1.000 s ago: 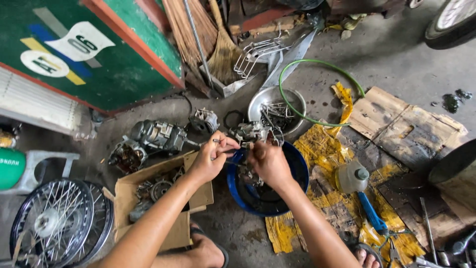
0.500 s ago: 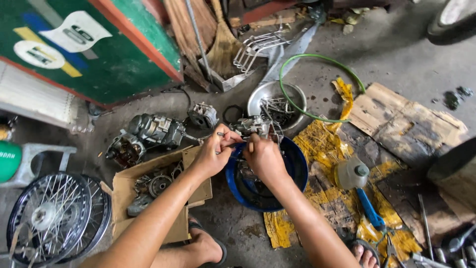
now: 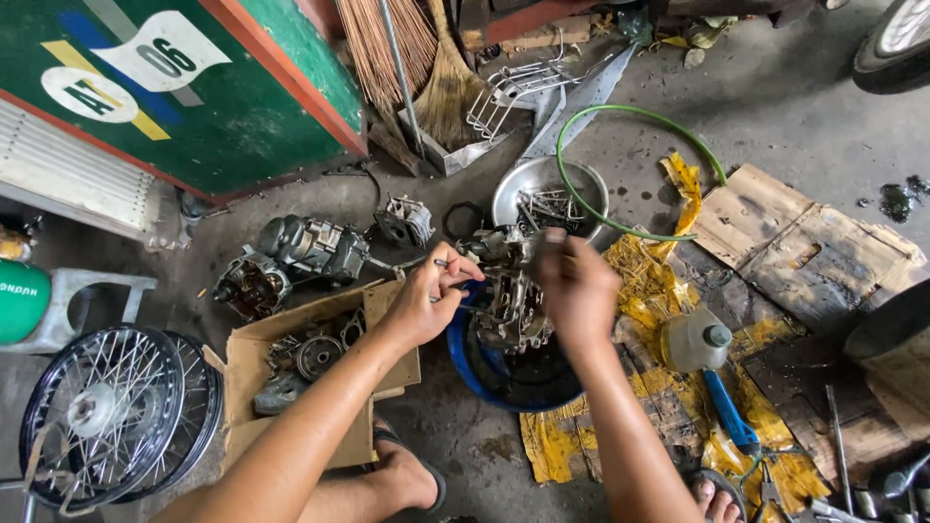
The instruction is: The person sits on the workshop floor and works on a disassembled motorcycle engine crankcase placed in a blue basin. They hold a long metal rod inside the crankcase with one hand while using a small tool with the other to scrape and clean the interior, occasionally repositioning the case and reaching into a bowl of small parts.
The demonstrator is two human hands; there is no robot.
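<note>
A greasy metal engine part [image 3: 507, 291] stands over a blue basin [image 3: 477, 366] on the workshop floor. My left hand [image 3: 428, 298] is closed on a thin metal tool [image 3: 444, 263] pressed against the part's left side. My right hand [image 3: 577, 289] grips the part's upper right side, blurred. A round metal bowl [image 3: 511, 196] with several bolts and small parts lies just beyond the hands.
A motorcycle engine [image 3: 300, 254] and cylinder [image 3: 405, 221] lie left. A cardboard box [image 3: 250, 366] holds gears. Spoked wheels [image 3: 107, 412] lean at bottom left. Green hose [image 3: 639, 116], yellow rags [image 3: 651, 281], plastic bottle [image 3: 693, 339], blue-handled tool [image 3: 728, 412], brooms [image 3: 417, 58], green board [image 3: 174, 87].
My view has shifted slightly. My right hand has lifted to the top right of the engine part, and my left hand stays on the tool at its left side.
</note>
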